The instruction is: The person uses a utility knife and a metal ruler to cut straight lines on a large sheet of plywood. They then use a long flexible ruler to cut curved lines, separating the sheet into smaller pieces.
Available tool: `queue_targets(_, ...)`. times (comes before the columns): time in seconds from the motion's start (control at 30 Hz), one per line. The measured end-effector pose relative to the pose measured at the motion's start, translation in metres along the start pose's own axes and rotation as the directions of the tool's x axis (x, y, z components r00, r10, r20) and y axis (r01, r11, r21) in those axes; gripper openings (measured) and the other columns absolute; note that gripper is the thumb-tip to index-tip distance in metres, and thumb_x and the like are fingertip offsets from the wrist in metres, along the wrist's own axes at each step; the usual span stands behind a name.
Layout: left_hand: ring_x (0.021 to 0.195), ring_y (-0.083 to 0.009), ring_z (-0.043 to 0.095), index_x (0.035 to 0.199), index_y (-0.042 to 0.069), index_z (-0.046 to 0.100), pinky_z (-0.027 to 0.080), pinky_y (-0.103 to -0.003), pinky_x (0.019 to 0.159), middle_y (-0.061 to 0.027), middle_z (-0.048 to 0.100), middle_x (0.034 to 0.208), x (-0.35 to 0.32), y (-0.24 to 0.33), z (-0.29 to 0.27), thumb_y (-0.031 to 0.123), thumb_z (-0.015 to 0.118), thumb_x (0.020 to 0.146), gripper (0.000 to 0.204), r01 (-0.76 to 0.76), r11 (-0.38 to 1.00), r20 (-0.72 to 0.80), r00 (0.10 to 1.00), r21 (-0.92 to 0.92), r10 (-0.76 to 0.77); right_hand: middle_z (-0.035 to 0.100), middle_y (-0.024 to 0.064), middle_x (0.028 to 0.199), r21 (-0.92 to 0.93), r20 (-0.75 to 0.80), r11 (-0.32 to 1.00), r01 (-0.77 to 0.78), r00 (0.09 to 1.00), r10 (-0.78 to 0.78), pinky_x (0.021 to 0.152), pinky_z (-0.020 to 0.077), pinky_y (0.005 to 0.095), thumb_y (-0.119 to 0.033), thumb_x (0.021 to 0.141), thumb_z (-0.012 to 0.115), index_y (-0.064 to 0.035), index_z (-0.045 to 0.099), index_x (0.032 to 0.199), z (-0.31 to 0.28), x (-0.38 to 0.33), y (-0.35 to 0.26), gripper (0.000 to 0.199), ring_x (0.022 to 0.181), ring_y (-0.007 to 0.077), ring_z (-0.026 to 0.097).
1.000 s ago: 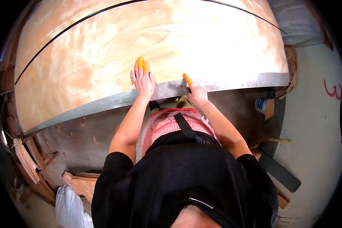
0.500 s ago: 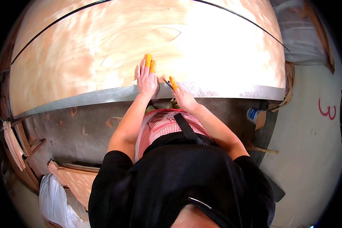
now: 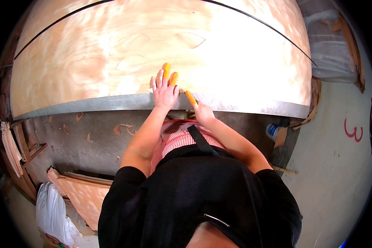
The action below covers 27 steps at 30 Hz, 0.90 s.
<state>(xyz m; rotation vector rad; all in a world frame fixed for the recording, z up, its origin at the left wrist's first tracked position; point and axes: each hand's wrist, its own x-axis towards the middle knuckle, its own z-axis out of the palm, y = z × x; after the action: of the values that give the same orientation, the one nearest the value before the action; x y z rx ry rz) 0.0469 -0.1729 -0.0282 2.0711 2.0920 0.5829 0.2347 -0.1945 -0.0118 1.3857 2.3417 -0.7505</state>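
Note:
A large sheet of pale wood veneer (image 3: 82, 62) lies before me, with a grey metal strip (image 3: 124, 101) along its near edge. My left hand (image 3: 165, 96) rests on the sheet close to that edge, its fingers stretched out and spread; two wear orange finger covers. Just to its right, my right hand (image 3: 204, 113) is closed over the metal strip, an orange cover on its forefinger. The slim dark tool in this hand showed a moment ago and is now mostly hidden by the fingers. Leaf-shaped outlines (image 3: 190, 40) mark the veneer beyond my hands.
A dark cord or strip (image 3: 252, 15) crosses the far part of the sheet. Curved offcuts (image 3: 124, 129) lie on the floor below. Stacked sheets (image 3: 84, 194) and a white plastic bag (image 3: 53, 211) are at the lower left. A blue-and-white container (image 3: 272, 130) stands at the right.
The view has shifted slightly, so the sheet appears further right and lower. My left fingers have spread and drawn a little nearer to me. The tool in my right hand has become mostly hidden.

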Motion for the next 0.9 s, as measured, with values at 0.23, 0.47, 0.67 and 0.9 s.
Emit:
queue_targets(0.23,0.125,-0.0278,0.027,0.113,0.015,0.055,0.017,-0.052,0.101,-0.0122,0.045,0.115,0.003,0.001,-0.004,0.042,0.06,0.071,0.05,-0.015,0.998,-0.066,0.998,-0.057,0.011,0.053,0.0199,0.093,0.159,0.046,0.972,-0.174,0.985,0.168,0.067,0.0476,0.0424,-0.01,0.084,0.039,-0.0043,0.047,0.104,0.011,-0.006,0.004,0.023,0.08,0.0342,0.058)
queue_targets(0.47,0.127,-0.0264,0.024,0.113,0.015,0.055,0.015,-0.052,0.102,-0.0123,0.041,0.123,0.001,-0.001,-0.004,0.043,0.058,0.072,0.05,0.006,0.997,-0.017,1.0,-0.076,-0.008,0.055,0.0175,0.094,0.132,0.081,0.99,0.04,0.995,-0.051,0.065,0.0474,0.0428,-0.011,0.08,0.047,-0.0073,0.049,0.104,-0.022,-0.046,0.02,0.025,0.078,0.0328,0.059)
queue_targets(0.67,0.127,-0.0266,0.023,0.116,0.016,0.053,0.014,-0.051,0.103,-0.0117,0.041,0.122,0.003,0.001,-0.007,0.045,0.059,0.07,0.055,0.006,0.997,-0.025,1.0,-0.075,-0.008,0.057,0.0114,0.092,0.009,-0.017,0.981,0.191,0.981,-0.191,0.061,0.0484,0.0398,-0.005,0.079,0.042,-0.0105,0.046,0.11,-0.055,-0.007,0.049,0.032,0.071,0.0314,0.059)
queue_targets(0.9,0.126,-0.027,0.023,0.114,0.016,0.054,0.014,-0.051,0.103,-0.0114,0.043,0.117,0.004,0.001,-0.012,0.046,0.063,0.066,0.058,-0.004,0.997,-0.023,1.0,-0.076,0.002,0.053,0.0107,0.089,-0.24,0.11,0.888,0.392,0.92,-0.377,0.065,0.0491,0.0375,-0.008,0.082,0.04,-0.0129,0.052,0.1,-0.091,0.051,0.048,0.022,0.078,0.027,0.059)
